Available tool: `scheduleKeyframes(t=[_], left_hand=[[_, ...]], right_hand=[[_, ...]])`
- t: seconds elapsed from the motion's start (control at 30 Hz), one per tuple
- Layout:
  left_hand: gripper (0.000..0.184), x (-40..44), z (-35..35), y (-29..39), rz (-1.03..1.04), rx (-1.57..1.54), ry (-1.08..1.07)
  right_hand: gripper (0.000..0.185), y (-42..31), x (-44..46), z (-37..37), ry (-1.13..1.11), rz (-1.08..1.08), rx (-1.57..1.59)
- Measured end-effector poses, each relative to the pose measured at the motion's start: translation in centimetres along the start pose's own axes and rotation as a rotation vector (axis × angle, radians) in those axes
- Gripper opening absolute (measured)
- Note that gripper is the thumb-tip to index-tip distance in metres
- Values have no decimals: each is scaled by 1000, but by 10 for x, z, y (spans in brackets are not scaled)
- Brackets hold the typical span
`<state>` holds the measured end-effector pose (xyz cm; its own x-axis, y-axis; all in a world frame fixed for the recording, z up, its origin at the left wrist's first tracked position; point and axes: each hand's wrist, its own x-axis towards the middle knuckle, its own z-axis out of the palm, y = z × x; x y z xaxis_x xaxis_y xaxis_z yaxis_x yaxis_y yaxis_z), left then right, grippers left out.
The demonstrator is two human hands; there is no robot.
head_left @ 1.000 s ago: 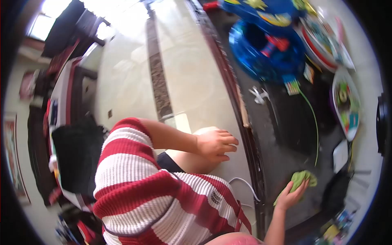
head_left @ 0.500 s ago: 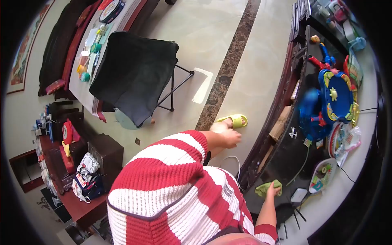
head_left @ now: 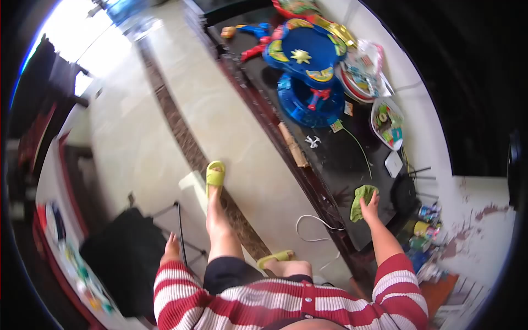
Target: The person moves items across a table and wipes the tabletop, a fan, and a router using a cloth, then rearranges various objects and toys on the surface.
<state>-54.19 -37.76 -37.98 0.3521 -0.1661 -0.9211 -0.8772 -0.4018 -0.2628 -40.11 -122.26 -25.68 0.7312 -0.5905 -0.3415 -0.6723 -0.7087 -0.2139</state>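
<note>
On the black glossy cabinet top [head_left: 352, 159], my right hand [head_left: 372, 209] has hold of a crumpled green cloth [head_left: 359, 202], its fingers lying partly over it. A black router-like box [head_left: 404, 193] is just beyond that hand, and a small white box [head_left: 393, 164] lies above it. My left hand [head_left: 171, 250] hangs low at my left side, empty, fingers stretched out. It is nearest to the black folding chair [head_left: 124, 258], whose thin legs show beside it.
A blue toy table [head_left: 311, 52], a white basket [head_left: 388, 124] of small items and a small white toy [head_left: 312, 142] stand on the cabinet. A white cable [head_left: 308, 237] trails on the floor. My feet wear yellow-green slippers [head_left: 215, 173]. A large black screen [head_left: 467, 82] rises at right.
My view has swung toward the cabinet and my body has turned. My right hand still holds the green cloth on the cabinet top. My left hand has moved out to my left side.
</note>
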Motion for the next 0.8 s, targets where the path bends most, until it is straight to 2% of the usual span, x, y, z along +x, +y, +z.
scheduleKeyframes(t=[0.03, 0.07, 0.1, 0.17, 0.23, 0.37, 0.47, 0.6, 0.7, 0.8], left_hand=[[42, 26, 39, 2, -45, 24, 83], [42, 51, 63, -2, 19, -5, 10], [42, 53, 61, -26, 233, -21, -202], [39, 44, 38, -54, 408, -48, -441], [38, 58, 31, -66, 435, -165, -530], [38, 56, 36, -56, 364, -448, -736], [38, 110, -36, -59, 180, -746, -559], [37, 201, -233, -86, 7, -1119, -50], [37, 206, -353, -108, -1, -1199, 142], [37, 199, -436, -122, 22, -1161, 222]], right_hand=[[85, 6, 20, 21, 77, 31, 72], [84, 3, 36, 37, 90, 16, 205], [84, -3, 41, 49, 83, 14, 324], [85, -26, 44, 69, -100, 236, 13], [86, -78, 36, 82, -139, 467, -238], [90, -60, 36, 110, -7, 438, -334], [91, -63, 36, 113, 0, 463, -333], [94, -75, 38, 107, -61, 506, -353], [94, -87, 38, 93, -123, 517, -332], [93, -97, 35, 73, -206, 523, -253]])
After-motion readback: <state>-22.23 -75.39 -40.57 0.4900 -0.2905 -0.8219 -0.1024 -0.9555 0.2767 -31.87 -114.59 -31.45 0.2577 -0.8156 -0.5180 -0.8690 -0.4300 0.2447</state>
